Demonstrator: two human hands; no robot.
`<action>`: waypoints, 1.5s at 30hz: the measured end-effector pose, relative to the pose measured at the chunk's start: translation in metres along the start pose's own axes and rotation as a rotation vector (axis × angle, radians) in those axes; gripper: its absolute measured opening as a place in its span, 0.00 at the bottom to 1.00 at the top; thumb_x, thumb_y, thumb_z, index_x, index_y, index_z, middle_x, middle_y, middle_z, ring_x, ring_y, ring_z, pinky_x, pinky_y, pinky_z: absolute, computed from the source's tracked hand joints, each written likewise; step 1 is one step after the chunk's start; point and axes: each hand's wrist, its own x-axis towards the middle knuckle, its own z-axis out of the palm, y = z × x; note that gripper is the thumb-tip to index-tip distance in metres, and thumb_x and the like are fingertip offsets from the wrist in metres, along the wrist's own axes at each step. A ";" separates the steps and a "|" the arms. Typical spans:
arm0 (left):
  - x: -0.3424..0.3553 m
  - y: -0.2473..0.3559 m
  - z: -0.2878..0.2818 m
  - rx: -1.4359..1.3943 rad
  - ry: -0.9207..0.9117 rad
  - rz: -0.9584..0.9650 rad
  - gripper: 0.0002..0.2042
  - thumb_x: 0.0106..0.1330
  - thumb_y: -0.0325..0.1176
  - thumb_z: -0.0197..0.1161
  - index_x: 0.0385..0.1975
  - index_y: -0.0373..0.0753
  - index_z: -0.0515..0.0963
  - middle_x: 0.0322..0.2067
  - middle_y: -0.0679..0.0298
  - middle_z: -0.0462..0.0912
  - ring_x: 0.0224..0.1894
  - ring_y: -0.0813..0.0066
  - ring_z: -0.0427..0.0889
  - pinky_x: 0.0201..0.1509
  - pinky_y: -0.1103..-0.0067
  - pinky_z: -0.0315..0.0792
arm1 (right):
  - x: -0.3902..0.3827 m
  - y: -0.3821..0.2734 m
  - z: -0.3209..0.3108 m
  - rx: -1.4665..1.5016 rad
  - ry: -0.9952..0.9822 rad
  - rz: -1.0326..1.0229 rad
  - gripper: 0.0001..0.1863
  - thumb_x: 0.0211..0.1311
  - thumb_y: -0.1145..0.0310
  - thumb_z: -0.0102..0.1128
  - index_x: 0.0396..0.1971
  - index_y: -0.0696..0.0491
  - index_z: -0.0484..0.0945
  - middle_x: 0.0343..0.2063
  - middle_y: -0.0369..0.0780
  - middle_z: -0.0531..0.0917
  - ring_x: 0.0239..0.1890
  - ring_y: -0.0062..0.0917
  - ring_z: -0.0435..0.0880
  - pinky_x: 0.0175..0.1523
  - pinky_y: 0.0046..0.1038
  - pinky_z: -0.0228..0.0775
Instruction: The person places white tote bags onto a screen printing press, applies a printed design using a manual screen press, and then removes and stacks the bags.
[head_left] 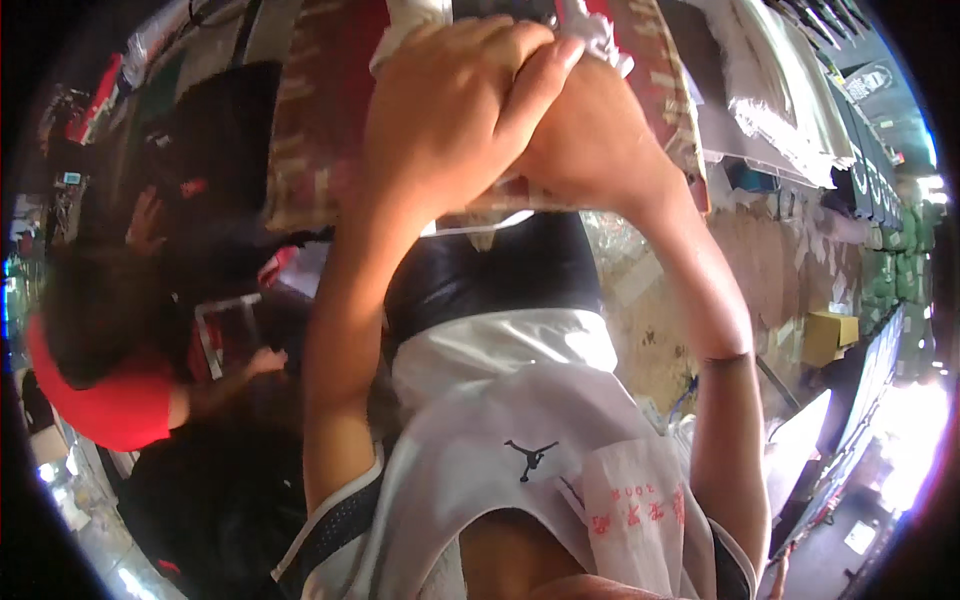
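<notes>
The left hand (450,110) and the right hand (590,140) are together in the upper middle of the frame, and the left hand lies partly over the right one, its thumb crossing above the back of it. Most of the fingers point away from the wearer and are hidden, so I cannot tell whether the hands are grasping something, pressing it down, or only resting. The white crumpled material (597,40) lies at the top edge of the frame, just beyond the right hand and close to the left thumb; one more white piece (415,12) shows beyond the left hand, and I cannot tell if both are the same thing. Under the hands is a reddish board (320,120) with a worn, brownish border. It is probably placed straight in front of the body so that both arms can reach it equally, and the hands are perhaps laid together to give a firmer or steadier pressure at one place. Nearer than the board, in the middle of the frame, are black fabric (490,265) and the wearer's white top (450,440). In the left part of the frame there is a co-worker in a red top (100,400), well apart from these hands, while white sheets (790,110) hang or lie in the upper right, beside the board.
</notes>
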 end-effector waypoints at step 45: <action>0.002 0.008 -0.008 0.008 -0.111 -0.074 0.16 0.79 0.42 0.59 0.48 0.36 0.86 0.41 0.51 0.90 0.44 0.48 0.87 0.54 0.61 0.73 | 0.002 -0.026 -0.002 0.077 0.071 0.287 0.13 0.46 0.61 0.75 0.31 0.49 0.85 0.31 0.40 0.88 0.39 0.39 0.90 0.51 0.41 0.80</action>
